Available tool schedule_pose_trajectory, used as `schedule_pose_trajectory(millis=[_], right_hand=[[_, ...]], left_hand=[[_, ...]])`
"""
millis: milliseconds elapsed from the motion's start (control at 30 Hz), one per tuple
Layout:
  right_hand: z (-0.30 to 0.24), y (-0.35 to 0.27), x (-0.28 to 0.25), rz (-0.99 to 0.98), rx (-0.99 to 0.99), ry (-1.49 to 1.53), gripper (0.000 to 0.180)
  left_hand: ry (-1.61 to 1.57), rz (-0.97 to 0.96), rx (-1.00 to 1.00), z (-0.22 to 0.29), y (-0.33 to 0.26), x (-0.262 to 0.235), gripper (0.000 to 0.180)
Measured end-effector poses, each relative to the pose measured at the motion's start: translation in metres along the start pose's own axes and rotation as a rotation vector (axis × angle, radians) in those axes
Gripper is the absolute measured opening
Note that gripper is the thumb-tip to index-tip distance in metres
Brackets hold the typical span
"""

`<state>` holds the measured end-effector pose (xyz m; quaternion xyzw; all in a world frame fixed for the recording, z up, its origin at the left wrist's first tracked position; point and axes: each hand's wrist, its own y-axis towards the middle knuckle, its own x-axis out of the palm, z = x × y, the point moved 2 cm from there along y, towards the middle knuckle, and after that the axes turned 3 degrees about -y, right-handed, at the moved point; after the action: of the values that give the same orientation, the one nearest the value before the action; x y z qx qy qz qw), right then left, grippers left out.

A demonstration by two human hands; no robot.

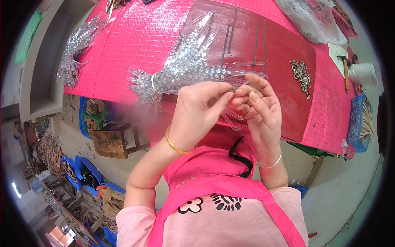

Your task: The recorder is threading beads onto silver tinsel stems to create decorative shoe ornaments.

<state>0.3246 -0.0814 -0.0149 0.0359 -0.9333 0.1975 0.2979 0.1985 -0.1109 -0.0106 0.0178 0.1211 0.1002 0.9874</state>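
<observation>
My left hand point(201, 109) and my right hand point(257, 103) meet above the front edge of a pink table point(135, 37). Together they pinch a clear plastic strip point(236, 87) studded with shiny beads, fingertips touching around a small metal piece. A gold bangle circles the left wrist, a thin silver one the right. Just beyond the hands lies a bundle of beaded clear strips point(181, 72) bound with a band. A dark red mat point(284, 70) lies under it.
A pile of small metal rings point(301, 75) sits on the mat to the right. Another beaded bundle point(76, 47) lies at the table's left edge. A plastic bag point(312, 18), a hammer point(346, 70), a blue basket point(357, 123) and a wooden stool point(113, 142) are around.
</observation>
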Motion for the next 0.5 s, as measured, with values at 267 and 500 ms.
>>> schedule_pose_trajectory(millis=[267, 500], right_hand=[[0.021, 0.006, -0.021, -0.298, 0.221, 0.09, 0.011], [0.021, 0.005, -0.024, -0.307, 0.044, 0.108, 0.011]], left_hand=[[0.077, 0.042, 0.142, -0.005, 0.0, 0.007, 0.012], [0.057, 0.084, 0.286, -0.009, -0.009, 0.011, 0.014]])
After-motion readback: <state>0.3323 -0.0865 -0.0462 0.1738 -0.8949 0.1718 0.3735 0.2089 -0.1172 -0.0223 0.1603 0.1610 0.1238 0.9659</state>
